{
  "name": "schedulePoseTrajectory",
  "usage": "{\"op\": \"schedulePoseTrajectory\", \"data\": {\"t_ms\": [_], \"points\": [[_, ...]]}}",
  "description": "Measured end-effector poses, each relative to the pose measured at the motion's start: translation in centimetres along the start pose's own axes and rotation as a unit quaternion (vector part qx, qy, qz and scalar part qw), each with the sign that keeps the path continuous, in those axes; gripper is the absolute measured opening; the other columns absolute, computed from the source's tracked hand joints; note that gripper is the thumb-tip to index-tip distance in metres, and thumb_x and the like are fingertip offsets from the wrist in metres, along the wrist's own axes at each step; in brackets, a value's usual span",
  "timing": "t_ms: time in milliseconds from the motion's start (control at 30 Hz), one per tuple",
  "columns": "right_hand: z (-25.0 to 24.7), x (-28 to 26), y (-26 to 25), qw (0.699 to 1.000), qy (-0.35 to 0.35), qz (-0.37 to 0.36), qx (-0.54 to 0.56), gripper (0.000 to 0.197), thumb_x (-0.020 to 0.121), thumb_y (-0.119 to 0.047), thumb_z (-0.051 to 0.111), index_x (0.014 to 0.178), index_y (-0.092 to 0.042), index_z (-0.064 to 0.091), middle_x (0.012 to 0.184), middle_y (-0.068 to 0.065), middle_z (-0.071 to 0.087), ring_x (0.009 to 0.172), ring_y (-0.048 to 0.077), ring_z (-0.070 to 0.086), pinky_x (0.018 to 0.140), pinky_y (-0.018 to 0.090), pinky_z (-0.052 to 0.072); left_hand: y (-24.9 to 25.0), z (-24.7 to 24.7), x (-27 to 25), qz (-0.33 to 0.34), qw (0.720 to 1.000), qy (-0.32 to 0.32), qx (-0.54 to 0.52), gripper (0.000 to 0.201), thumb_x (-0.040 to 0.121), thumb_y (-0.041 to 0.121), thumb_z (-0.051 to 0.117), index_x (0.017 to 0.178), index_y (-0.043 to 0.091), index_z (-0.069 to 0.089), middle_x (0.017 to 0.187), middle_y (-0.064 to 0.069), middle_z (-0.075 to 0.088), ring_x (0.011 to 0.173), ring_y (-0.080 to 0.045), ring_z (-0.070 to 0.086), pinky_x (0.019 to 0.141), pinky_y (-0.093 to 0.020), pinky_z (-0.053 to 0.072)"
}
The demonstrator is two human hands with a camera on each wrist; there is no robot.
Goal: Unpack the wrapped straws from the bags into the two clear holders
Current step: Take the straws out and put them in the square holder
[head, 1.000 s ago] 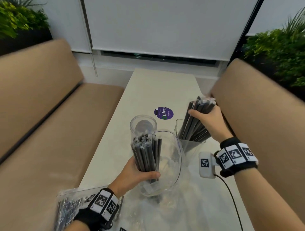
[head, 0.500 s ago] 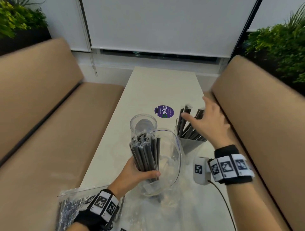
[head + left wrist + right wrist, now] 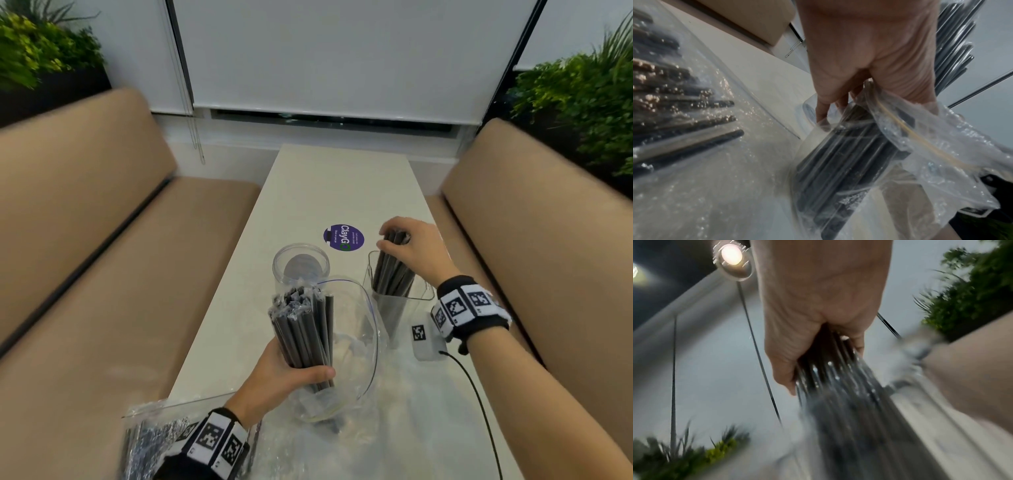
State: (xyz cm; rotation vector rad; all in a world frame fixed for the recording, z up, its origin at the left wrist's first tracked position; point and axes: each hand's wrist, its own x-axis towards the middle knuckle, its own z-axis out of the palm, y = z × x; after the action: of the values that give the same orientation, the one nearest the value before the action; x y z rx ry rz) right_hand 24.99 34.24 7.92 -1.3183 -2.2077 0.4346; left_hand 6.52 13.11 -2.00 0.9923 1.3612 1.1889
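Note:
My left hand [image 3: 291, 373] grips a bundle of dark wrapped straws [image 3: 305, 329] that stands upright in an open clear bag [image 3: 363, 346]; in the left wrist view the left hand [image 3: 869, 65] curls round the straws [image 3: 838, 164] through the bag film. Behind the bundle stands a round clear holder [image 3: 301, 263] with no straws showing in it. To the right, a second clear holder [image 3: 397, 298] carries a bunch of dark straws [image 3: 390, 270]. My right hand [image 3: 411, 246] curls over their tops; in the blurred right wrist view the right hand [image 3: 818, 321] closes round the straws [image 3: 838, 386].
A second bag of straws [image 3: 154, 442] lies at the near left edge of the narrow white table [image 3: 342, 185]. A purple round sticker [image 3: 343, 237] sits mid-table. Crumpled clear plastic [image 3: 411, 411] covers the near end. Tan bench seats [image 3: 85, 274] flank both sides.
My right hand let the straws drop into the right holder, spread open over them, then closed round their tops and gathered them upright. My left hand kept its bundle still.

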Motion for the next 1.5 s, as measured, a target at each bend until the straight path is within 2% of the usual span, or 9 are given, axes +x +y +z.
{"op": "schedulePoseTrajectory", "data": {"t_ms": [167,333,500,667,767,900,1000,1067,1500], "points": [[-2.1,0.9,-1.3,0.988,0.100,0.111,-0.034,0.016,0.084,-0.030,0.059,0.092,-0.018,0.066,0.086,0.000,0.060,0.085,0.022,0.049,0.077,0.033,0.035,-0.1,-0.1,0.2,-0.002,1.000,-0.003,0.000,0.049,0.067,0.005,0.087,0.110,0.015,0.067,0.098,0.005,0.079,0.092,-0.007,0.074,0.071,-0.016,0.056],[-1.1,1.0,-0.7,0.976,-0.019,0.170,-0.138,0.049,0.087,-0.061,0.049,0.086,-0.015,0.065,0.099,0.011,0.069,0.082,0.028,0.053,0.072,0.032,0.034,-0.5,-0.1,0.3,0.003,1.000,-0.005,-0.002,0.053,0.065,0.008,0.089,0.112,0.014,0.067,0.102,0.002,0.078,0.096,-0.010,0.073,0.074,-0.019,0.057],[-3.9,1.5,-0.8,0.976,-0.015,0.167,-0.143,0.082,0.076,-0.086,0.036,0.126,-0.024,0.056,0.132,0.012,0.056,0.124,0.036,0.051,0.107,0.060,0.026,-0.7,-0.4,0.6,0.001,1.000,-0.005,0.000,0.064,0.060,0.019,0.093,0.117,0.012,0.065,0.106,-0.004,0.076,0.100,-0.013,0.072,0.079,-0.022,0.058],[-6.5,-3.6,-5.0,0.987,0.111,0.010,0.115,0.023,0.092,-0.030,0.059,0.112,-0.018,0.064,0.108,0.003,0.069,0.096,0.014,0.065,0.092,0.029,0.052,-0.5,-0.2,0.8,0.002,1.000,-0.013,0.010,0.056,0.066,0.011,0.089,0.117,0.012,0.065,0.107,-0.004,0.076,0.099,-0.011,0.072,0.080,-0.021,0.058],[-2.2,-8.6,-6.7,0.947,0.000,0.014,0.321,0.039,0.081,-0.032,0.074,0.117,-0.021,0.061,0.106,0.002,0.071,0.099,0.013,0.069,0.088,0.030,0.054,-0.3,0.0,0.9,0.003,1.000,-0.011,0.005,0.053,0.067,0.007,0.088,0.114,0.016,0.066,0.104,-0.002,0.076,0.099,-0.012,0.072,0.079,-0.022,0.058],[5.4,-12.7,-7.1,0.929,-0.147,0.046,0.337,0.089,0.064,-0.051,0.083,0.140,-0.029,0.041,0.127,-0.011,0.063,0.116,0.003,0.061,0.099,0.025,0.048,0.1,0.5,0.6,0.020,0.999,-0.032,0.025,0.059,0.068,0.006,0.087,0.120,0.016,0.063,0.108,-0.003,0.074,0.103,-0.012,0.070,0.083,-0.027,0.058],[6.9,-13.5,-7.9,0.933,-0.130,0.052,0.332,0.062,0.073,-0.031,0.083,0.127,-0.026,0.053,0.115,-0.014,0.069,0.105,-0.003,0.064,0.087,0.015,0.051,0.2,0.7,0.3,0.025,0.998,-0.042,0.029,0.052,0.072,-0.004,0.082,0.119,0.009,0.063,0.108,-0.013,0.074,0.101,-0.019,0.072,0.082,-0.030,0.059],[6.8,-13.2,-7.7,0.925,-0.104,0.060,0.361,0.047,0.074,-0.022,0.083,0.117,-0.020,0.063,0.106,-0.006,0.074,0.099,0.005,0.070,0.085,0.024,0.056,0.0,0.6,0.2,0.024,0.999,-0.042,0.022,0.055,0.071,0.000,0.084,0.121,0.009,0.062,0.111,-0.013,0.073,0.105,-0.022,0.070,0.090,-0.034,0.058],[-1.0,-10.2,-8.5,0.887,0.067,0.033,0.456,0.014,0.082,-0.012,0.074,0.079,-0.021,0.064,0.071,0.010,0.066,0.065,0.020,0.064,0.067,0.029,0.054,0.2,0.0,0.4,0.020,0.999,-0.032,0.019,0.064,0.063,0.015,0.092,0.119,0.019,0.060,0.093,0.019,0.068,0.086,0.005,0.065,0.081,-0.017,0.050]]}}
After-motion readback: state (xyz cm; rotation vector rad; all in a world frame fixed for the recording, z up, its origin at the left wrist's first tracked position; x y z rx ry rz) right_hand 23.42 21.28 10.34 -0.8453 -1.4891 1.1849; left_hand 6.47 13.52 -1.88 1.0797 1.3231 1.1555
